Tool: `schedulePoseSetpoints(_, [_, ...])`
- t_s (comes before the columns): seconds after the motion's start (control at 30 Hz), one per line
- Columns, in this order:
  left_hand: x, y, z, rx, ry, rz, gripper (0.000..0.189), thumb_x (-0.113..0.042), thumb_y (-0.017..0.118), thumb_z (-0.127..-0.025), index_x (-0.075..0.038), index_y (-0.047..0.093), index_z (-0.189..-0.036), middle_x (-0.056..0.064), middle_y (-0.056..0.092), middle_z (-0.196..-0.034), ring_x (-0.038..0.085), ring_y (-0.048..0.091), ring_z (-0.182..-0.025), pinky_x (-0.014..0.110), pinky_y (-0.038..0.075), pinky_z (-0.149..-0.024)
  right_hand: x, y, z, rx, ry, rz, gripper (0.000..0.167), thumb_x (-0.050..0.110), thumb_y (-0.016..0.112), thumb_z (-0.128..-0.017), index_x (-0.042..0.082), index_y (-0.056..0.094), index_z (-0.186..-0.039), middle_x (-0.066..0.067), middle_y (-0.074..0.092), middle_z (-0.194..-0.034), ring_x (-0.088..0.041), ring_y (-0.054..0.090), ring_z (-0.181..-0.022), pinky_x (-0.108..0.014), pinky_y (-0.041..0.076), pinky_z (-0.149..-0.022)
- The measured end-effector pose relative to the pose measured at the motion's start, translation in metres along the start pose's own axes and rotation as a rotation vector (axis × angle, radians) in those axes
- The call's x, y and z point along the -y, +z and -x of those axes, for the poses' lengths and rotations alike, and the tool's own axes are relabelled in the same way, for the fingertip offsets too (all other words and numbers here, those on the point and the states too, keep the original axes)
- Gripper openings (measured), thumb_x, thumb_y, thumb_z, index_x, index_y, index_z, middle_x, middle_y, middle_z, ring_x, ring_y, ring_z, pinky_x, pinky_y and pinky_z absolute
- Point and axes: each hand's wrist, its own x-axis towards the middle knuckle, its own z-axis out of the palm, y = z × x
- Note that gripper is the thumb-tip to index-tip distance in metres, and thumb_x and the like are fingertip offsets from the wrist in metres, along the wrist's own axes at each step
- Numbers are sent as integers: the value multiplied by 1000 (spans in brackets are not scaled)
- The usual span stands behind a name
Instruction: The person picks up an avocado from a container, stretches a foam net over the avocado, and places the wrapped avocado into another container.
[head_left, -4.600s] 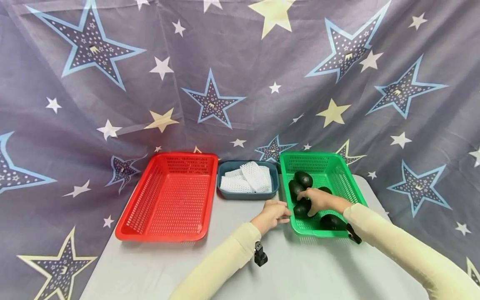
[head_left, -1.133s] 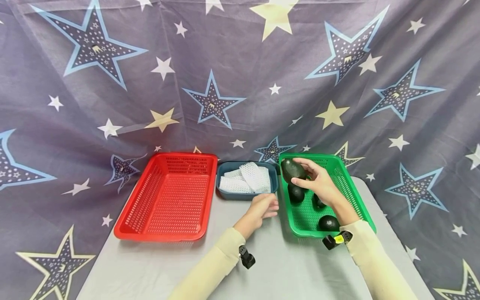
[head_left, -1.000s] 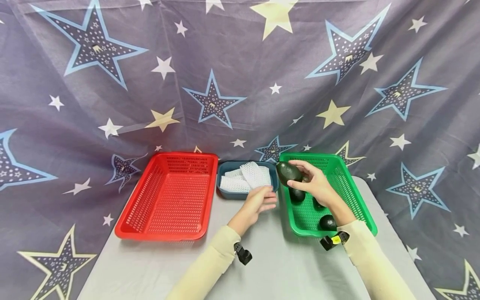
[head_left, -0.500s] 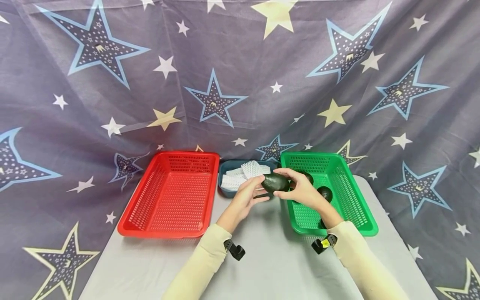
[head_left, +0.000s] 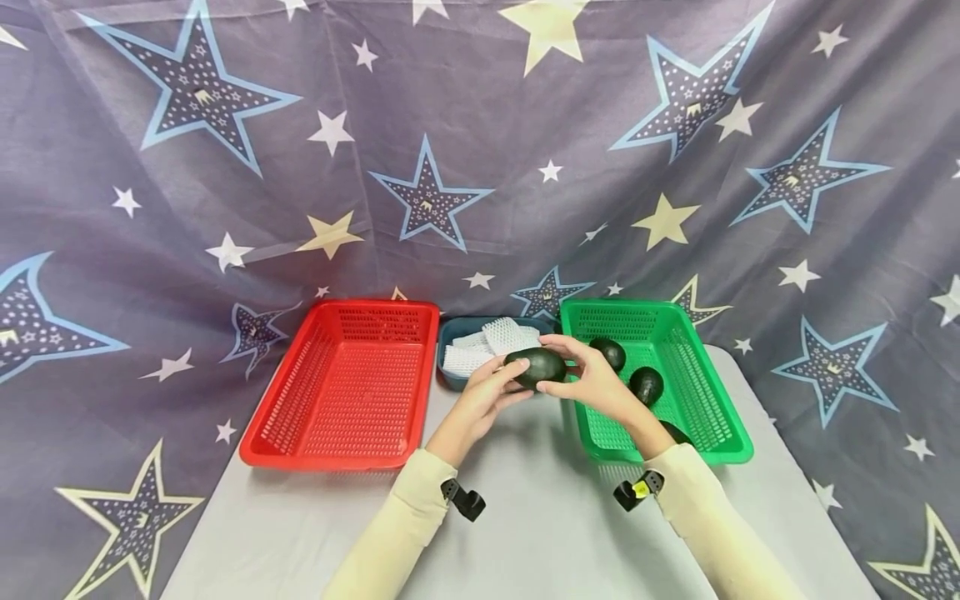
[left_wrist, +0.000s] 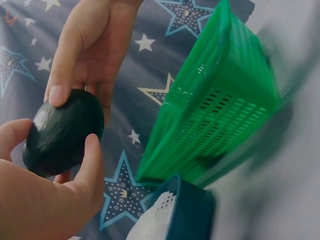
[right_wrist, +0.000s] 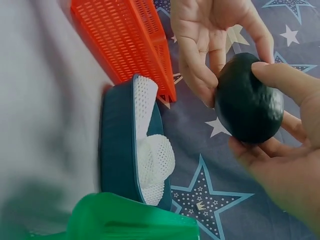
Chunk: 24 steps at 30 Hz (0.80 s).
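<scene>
Pinch by left hand [head_left: 474,406] on one end of dark avocado [head_left: 543,368], in midair, with thumb and fingers of right hand [head_left: 602,389] round other end; could slip onto table [head_left: 532,517] at mistimed release, judging by smooth-looking skin and fingertip contact.

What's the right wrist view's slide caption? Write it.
Left hand and right hand hold a dark avocado, with white foam nets in a blue tub nearby.

Makeshift indoor tabletop work spot (room type unclear): star-print curtain [head_left: 517,125] hung close behind pale table [head_left: 540,517].
</scene>
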Motion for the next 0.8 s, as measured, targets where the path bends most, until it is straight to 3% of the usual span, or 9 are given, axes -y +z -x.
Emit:
schedulePoseSetpoints(0.2, [-1,-5,2,-32,27,93,46,-13,61,-99,6,52,-140,12,68,-116,14,69,-92,46,55,-101,-3,1,0,-10,50,-146,61,11,74,-93,16,49,-149,-17,53,-148,-34,53,-135,-48,49,-107])
schedulePoseSetpoints(0.37, [0,-13,6,-46,45,116,43,-11,60,-98,6,52,-137,6,68,-107,14,68,-92,48,53,-103,-5,7,1,4,125,-295,57,12,68,-98,9,45,-151,-21,52,-143,-21,64,-120,-41,56,-100])
schedulePoseSetpoints(0.53, [0,-17,9,-18,57,93,42,-8,60,-97,6,52,-137,8,67,-115,14,69,-95,47,54,-103,-5,13,1,18,172,-459,59,9,63,-101,-1,38,-153,-18,55,-132,-14,69,-104,-41,58,-97])
schedulePoseSetpoints(0.8, [-2,-23,12,-24,38,-14,44,-10,64,-95,6,56,-136,15,66,-125,17,69,-102,48,51,-106,-10,19,5,-14,186,-479,52,7,63,-100,-3,45,-148,-13,60,-131,-12,69,-105,-40,58,-97])
